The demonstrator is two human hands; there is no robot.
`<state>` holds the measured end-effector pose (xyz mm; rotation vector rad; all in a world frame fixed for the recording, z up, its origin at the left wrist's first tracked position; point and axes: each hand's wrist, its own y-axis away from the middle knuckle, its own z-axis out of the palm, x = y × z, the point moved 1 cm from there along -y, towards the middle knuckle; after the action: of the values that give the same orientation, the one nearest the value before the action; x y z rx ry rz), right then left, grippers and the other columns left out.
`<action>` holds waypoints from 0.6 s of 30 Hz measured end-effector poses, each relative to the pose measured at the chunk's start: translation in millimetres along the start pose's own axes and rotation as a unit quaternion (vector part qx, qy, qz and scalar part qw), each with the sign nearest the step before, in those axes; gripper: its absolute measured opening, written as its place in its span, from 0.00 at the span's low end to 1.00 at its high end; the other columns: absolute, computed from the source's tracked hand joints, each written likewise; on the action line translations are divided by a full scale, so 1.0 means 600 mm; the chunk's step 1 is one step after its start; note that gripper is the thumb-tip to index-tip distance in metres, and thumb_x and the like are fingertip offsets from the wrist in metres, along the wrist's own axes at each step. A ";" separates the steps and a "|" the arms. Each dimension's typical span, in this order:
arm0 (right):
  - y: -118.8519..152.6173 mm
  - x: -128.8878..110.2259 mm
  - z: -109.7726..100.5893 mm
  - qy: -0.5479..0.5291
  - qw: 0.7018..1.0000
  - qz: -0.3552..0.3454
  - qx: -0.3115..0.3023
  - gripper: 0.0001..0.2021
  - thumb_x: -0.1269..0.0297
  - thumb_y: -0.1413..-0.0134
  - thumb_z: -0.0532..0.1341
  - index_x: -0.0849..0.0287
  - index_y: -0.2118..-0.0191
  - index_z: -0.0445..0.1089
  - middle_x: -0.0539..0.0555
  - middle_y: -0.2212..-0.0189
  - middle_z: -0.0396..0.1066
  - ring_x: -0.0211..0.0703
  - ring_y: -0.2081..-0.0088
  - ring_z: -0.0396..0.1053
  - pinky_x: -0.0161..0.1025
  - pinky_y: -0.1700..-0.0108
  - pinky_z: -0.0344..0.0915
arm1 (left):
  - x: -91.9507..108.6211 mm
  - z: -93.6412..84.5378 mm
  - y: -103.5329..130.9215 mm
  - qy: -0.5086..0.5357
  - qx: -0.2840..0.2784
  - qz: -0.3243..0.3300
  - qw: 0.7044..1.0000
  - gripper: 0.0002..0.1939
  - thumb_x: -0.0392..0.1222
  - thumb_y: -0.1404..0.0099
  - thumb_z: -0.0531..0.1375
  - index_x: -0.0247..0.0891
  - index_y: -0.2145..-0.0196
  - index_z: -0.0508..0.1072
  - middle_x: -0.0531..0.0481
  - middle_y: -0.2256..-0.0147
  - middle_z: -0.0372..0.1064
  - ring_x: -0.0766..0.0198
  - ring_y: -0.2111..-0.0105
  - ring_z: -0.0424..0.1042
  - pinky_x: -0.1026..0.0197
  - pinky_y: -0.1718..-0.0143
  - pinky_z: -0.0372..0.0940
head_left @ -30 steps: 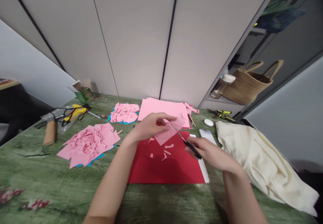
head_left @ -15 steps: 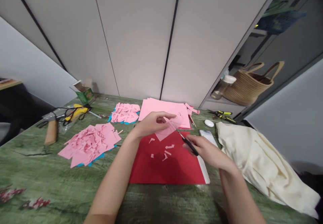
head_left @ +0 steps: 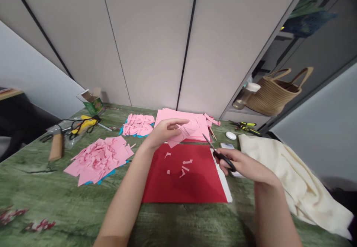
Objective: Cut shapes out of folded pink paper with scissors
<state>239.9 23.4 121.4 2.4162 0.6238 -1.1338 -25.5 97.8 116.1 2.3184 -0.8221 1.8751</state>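
Observation:
My left hand [head_left: 166, 131] pinches a small piece of pink paper [head_left: 176, 138] with lines drawn on it, above the far edge of a red sheet [head_left: 192, 191]. My right hand [head_left: 237, 161] grips black-handled scissors [head_left: 223, 159] by the loops, to the right of the paper and apart from it. The blades point up and left and look closed. Several small pink scraps [head_left: 186, 168] lie on the red sheet. Behind the left hand is a stack of pink sheets [head_left: 164, 115].
Left are a heap of pink cuttings [head_left: 97, 158], cut pink shapes [head_left: 138, 124], a wooden-handled tool [head_left: 56, 146] and a green box [head_left: 95, 105]. Right are a phone [head_left: 227, 146], a white oval object [head_left: 231, 135], pliers [head_left: 247, 124] and cream cloth [head_left: 276, 169].
My right hand has drawn the scissors away from the paper, to the right and slightly nearer me. My left hand has shifted a little left and turned the pink paper.

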 end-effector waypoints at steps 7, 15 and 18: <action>-0.023 0.003 0.004 -0.174 0.959 0.004 0.225 0.15 0.50 0.47 0.57 0.59 0.68 0.60 0.50 0.73 0.68 0.29 0.85 0.49 0.32 0.82 0.44 | 0.012 0.028 -0.003 0.013 -0.064 0.004 0.998 0.18 0.32 0.43 0.55 0.41 0.54 0.71 0.47 0.51 0.68 0.63 0.56 0.68 0.58 0.55 0.63; -0.063 0.007 0.036 -0.238 0.878 -0.025 0.414 0.15 0.56 0.60 0.68 0.58 0.70 0.63 0.43 0.82 0.59 0.29 0.83 0.50 0.29 0.82 0.46 | 0.021 0.080 -0.001 0.019 -0.116 0.040 0.992 0.17 0.36 0.41 0.56 0.40 0.52 0.70 0.46 0.54 0.70 0.63 0.59 0.68 0.58 0.56 0.63; -0.066 0.012 0.037 -0.250 0.840 -0.044 0.479 0.14 0.58 0.60 0.67 0.58 0.70 0.63 0.42 0.82 0.58 0.29 0.84 0.50 0.29 0.83 0.46 | 0.024 0.080 0.000 0.015 -0.075 0.020 0.997 0.25 0.40 0.43 0.59 0.43 0.47 0.64 0.45 0.54 0.68 0.61 0.55 0.67 0.56 0.53 0.60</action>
<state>208.5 45.7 96.1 2.5859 -0.0660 -2.4492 19.1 75.2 117.0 2.1951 -0.9755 1.7908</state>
